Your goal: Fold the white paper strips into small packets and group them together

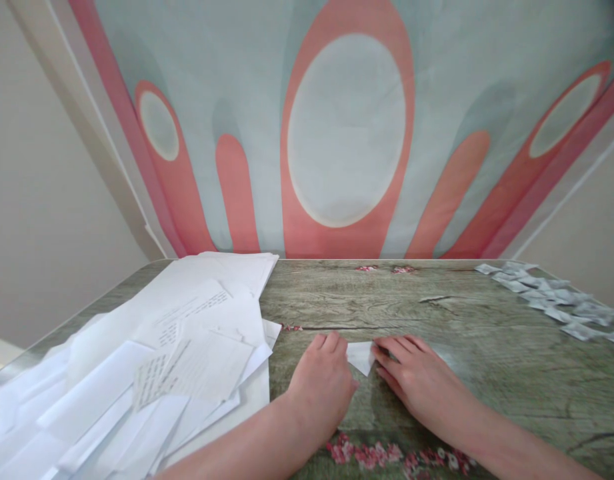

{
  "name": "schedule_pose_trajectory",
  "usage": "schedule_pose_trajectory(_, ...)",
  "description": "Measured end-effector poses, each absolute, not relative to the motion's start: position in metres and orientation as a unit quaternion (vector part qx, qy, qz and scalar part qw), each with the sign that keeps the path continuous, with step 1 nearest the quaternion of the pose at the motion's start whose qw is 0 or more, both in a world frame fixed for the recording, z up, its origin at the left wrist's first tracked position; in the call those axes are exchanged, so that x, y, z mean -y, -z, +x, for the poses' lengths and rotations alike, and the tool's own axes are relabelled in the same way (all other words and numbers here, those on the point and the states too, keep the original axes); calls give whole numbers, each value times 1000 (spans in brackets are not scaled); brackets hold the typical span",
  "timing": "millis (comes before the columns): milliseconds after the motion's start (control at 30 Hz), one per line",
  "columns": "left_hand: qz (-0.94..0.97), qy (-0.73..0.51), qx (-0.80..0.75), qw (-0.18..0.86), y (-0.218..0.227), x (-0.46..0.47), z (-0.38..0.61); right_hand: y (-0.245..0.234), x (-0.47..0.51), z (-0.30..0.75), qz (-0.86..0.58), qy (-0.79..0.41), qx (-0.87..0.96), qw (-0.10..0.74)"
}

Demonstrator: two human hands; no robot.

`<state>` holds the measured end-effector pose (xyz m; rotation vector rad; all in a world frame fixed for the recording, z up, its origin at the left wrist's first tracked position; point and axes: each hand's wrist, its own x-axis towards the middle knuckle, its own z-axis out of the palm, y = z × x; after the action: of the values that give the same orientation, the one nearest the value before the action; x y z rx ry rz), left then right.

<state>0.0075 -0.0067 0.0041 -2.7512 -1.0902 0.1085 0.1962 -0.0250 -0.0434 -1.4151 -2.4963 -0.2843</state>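
Observation:
A small folded piece of white paper lies between my two hands on the wood-patterned tabletop, its lower edge coming to a point. My left hand is closed at the paper's left end, fingers curled and partly hidden behind the back of the hand. At the right end, my right hand pinches the paper's edge with bent fingers, the tips close to the table. The part of the paper under the fingers is out of sight.
A large spread of loose white sheets covers the left of the table, some with printed text. Several small folded white paper pieces lie in rows at the far right. A pink-and-grey patterned backdrop stands behind the table's back edge.

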Motion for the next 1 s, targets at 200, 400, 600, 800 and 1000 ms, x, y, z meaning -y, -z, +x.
schedule_pose_trajectory(200,-925,-28,368,86,-5,7,7,46,24,200,-473,99,865,133)
schedule_pose_trajectory(400,-935,-7,350,56,-6,0,0,41,24,198,-487,86,861,121)
schedule_pose_trajectory(600,-916,49,391,-74,-1,-19,-5,41,23,198,-478,81,859,164)
schedule_pose_trajectory(800,-861,155,454,-169,16,-32,-8,43,25,198,-473,82,858,184)
schedule_pose_trajectory(1000,-845,188,464,-187,24,-33,-12,43,24,200,-489,34,842,224)
